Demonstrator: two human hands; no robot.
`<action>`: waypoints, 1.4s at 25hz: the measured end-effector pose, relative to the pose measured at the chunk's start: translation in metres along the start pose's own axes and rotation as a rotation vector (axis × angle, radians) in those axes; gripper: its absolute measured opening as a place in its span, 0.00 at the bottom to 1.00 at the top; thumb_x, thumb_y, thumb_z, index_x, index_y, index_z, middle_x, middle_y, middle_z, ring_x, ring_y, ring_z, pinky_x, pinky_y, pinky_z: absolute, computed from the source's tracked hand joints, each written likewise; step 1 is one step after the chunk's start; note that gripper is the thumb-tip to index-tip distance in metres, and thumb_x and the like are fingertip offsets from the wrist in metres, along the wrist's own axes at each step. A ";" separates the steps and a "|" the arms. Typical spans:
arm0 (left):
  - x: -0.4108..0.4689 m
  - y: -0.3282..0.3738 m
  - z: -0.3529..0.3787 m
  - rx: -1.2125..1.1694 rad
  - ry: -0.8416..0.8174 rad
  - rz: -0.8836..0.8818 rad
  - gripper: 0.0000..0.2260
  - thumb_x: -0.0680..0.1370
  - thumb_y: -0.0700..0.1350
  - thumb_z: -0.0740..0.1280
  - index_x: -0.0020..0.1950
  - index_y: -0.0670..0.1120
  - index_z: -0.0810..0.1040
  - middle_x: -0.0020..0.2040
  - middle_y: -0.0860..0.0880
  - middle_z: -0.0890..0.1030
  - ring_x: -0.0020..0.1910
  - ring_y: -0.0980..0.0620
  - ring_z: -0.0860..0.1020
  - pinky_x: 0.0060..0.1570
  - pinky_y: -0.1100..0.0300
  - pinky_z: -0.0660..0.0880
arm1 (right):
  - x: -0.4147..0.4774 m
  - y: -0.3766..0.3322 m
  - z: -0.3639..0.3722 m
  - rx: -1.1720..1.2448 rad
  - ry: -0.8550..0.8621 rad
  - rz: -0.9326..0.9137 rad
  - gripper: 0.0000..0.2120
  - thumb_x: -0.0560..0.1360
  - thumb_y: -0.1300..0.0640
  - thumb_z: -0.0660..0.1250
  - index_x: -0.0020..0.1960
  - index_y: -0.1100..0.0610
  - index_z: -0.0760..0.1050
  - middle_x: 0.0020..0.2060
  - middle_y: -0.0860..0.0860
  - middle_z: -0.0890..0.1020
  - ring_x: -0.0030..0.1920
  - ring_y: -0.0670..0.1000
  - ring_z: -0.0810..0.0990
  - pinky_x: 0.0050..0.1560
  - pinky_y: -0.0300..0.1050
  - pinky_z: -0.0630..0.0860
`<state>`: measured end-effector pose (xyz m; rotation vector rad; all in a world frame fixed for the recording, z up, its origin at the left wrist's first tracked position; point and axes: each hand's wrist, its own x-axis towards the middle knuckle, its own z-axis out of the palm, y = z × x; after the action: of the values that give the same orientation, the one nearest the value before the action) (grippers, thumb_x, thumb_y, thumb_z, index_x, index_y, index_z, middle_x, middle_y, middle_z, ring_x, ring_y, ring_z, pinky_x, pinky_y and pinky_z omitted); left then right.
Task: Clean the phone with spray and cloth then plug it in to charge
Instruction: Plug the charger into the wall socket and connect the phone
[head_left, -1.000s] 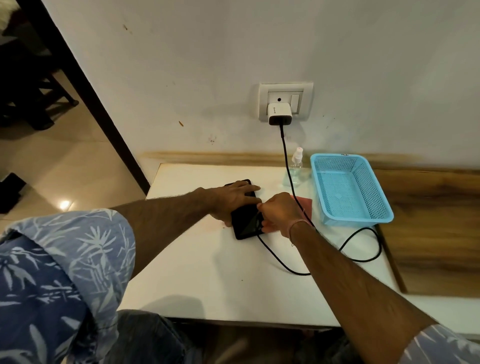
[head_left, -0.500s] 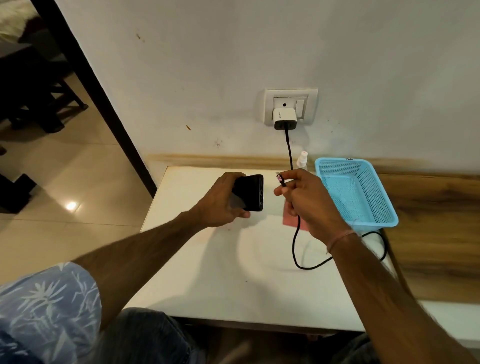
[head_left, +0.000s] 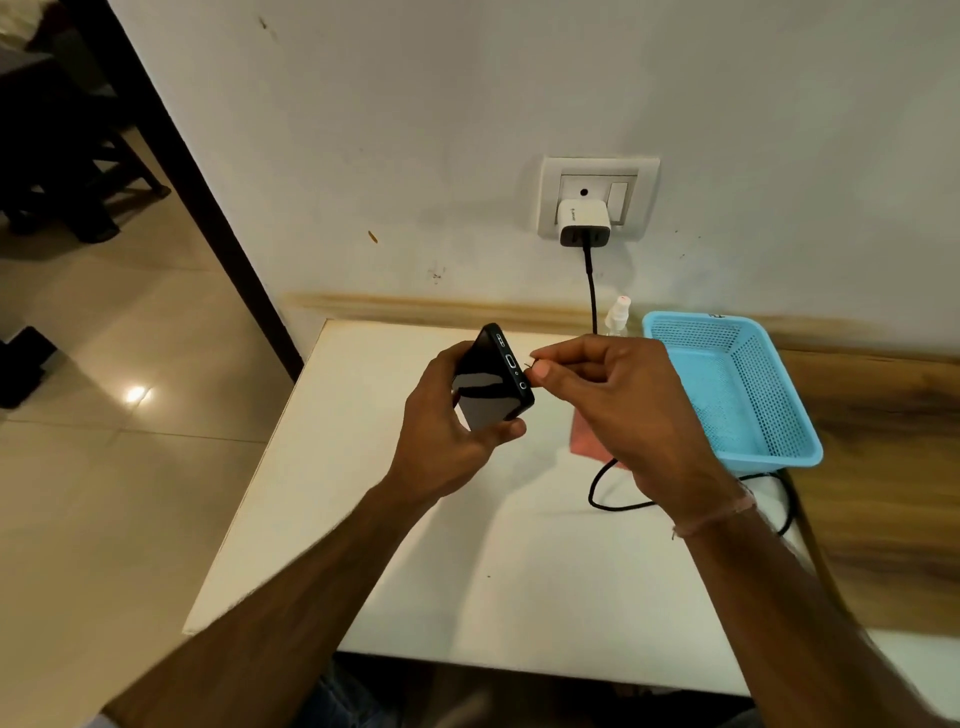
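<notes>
left hand (head_left: 447, 441) is gripping the phone (head_left: 493, 384) above the tabletop (head_left: 415, 571) near its far edge, port (head_left: 511, 362) facing right; right hand (head_left: 623, 405) is pinching the cable plug (head_left: 531, 365) just beside the port, unseated. risk: plug going in tilted, scraping or jamming; phone slipping under the push

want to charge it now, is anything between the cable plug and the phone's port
Nothing visible. The right hand pinches the plug just beside the port of the phone, held by the left hand.

A home interior is showing: a white table (head_left: 415, 571) is standing against a painted wall (head_left: 415, 130) bearing a socket plate (head_left: 550, 176), and glossy floor tiles (head_left: 104, 493) are running past a doorframe (head_left: 202, 208) toward dark furniture (head_left: 52, 156).
</notes>
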<state>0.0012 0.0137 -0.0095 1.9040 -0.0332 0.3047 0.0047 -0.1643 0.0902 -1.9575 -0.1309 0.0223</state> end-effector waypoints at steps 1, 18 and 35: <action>0.001 0.002 0.001 0.009 0.002 0.007 0.39 0.64 0.44 0.83 0.71 0.53 0.70 0.63 0.55 0.79 0.62 0.64 0.76 0.58 0.73 0.72 | 0.001 0.000 -0.003 -0.005 -0.005 -0.009 0.05 0.72 0.52 0.73 0.48 0.48 0.84 0.40 0.40 0.86 0.44 0.37 0.83 0.46 0.29 0.74; 0.011 0.017 -0.008 0.441 0.006 0.250 0.42 0.59 0.51 0.83 0.71 0.46 0.74 0.65 0.47 0.76 0.65 0.45 0.70 0.62 0.54 0.71 | 0.009 -0.013 -0.020 -0.564 -0.082 -0.100 0.08 0.72 0.52 0.74 0.49 0.46 0.77 0.31 0.45 0.83 0.44 0.45 0.79 0.42 0.35 0.72; 0.022 0.005 -0.017 0.781 -0.189 0.173 0.44 0.61 0.55 0.81 0.74 0.49 0.71 0.67 0.48 0.74 0.67 0.42 0.68 0.70 0.38 0.62 | 0.018 0.042 0.011 -0.716 -0.230 -0.055 0.44 0.63 0.47 0.79 0.71 0.40 0.58 0.60 0.48 0.78 0.55 0.52 0.79 0.54 0.55 0.78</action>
<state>0.0181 0.0302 0.0050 2.7105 -0.2352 0.2738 0.0249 -0.1680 0.0479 -2.6612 -0.3856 0.1870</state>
